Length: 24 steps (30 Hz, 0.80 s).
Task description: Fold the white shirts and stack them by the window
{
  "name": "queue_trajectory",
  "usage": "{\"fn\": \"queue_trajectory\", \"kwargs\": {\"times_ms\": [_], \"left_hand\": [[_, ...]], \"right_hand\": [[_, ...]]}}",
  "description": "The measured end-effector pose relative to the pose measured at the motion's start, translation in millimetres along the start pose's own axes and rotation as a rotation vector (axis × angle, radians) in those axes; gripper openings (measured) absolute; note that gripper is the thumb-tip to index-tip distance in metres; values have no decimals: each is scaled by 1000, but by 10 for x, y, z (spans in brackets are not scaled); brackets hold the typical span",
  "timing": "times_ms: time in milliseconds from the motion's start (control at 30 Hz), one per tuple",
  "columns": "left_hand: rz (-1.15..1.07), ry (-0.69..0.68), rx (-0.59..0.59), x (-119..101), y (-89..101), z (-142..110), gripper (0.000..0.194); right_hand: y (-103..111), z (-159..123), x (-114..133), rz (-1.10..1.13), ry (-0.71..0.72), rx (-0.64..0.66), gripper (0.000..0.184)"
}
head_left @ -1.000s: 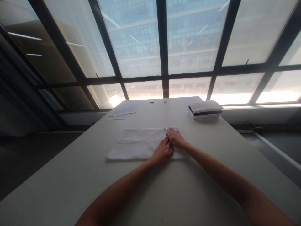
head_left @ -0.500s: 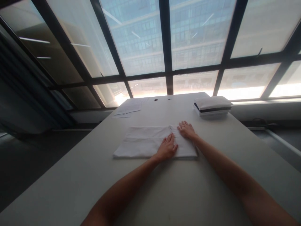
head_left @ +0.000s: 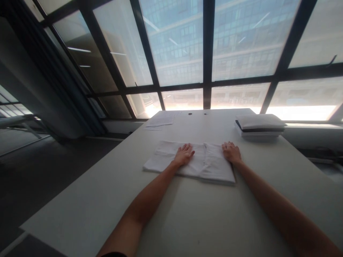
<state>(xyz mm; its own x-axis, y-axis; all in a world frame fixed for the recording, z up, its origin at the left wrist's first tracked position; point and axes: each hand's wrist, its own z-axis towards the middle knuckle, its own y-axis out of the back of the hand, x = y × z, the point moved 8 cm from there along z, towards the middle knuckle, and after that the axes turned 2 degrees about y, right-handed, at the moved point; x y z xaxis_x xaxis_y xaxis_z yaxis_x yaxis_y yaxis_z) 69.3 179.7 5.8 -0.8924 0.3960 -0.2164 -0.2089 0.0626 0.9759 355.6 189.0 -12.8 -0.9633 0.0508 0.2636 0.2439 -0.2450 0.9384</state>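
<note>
A folded white cloth lies flat on the white table in front of me. It has a crease or seam running down it, right of its middle. My left hand rests flat on the cloth left of that seam, fingers stretched out. At the cloth's right edge is my right hand, lying palm down with its fingers a little spread. Neither hand grips anything. The underside of the cloth is hidden.
A stack of folded cloths, white with a dark layer, sits at the table's far right. Sheets of paper lie at the far left. Large windows stand behind the table, and a dark curtain hangs to the left.
My hands have moved apart: the left has slid leftward over the cloth, the right out to its right edge. The cloth now lies slightly turned, and the view has swung left.
</note>
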Motion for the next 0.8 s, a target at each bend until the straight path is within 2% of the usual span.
{"fn": "queue_trajectory", "kwargs": {"times_ms": [167,267,367,467,567,700,800], "left_hand": [[78,241,-1,898,227,-118,59],[113,373,-47,1414,387,-321,57],[103,470,-95,1786,518,-581,55],[96,521,-127,1960,606,-812,54],[89,540,-154,1993,677,-941,50],[33,612,-168,2029,771,-974,43],[-65,674,-122,2094,809,-957,35]], "right_hand": [[37,-29,24,-21,21,-9,53],[49,-41,49,-34,27,-3,50],[50,-43,59,-44,33,-14,50],[47,-38,47,-22,32,-41,50],[85,-47,52,13,44,-94,50],[266,-126,174,59,90,-245,52],[390,-225,397,108,177,-306,50]]}}
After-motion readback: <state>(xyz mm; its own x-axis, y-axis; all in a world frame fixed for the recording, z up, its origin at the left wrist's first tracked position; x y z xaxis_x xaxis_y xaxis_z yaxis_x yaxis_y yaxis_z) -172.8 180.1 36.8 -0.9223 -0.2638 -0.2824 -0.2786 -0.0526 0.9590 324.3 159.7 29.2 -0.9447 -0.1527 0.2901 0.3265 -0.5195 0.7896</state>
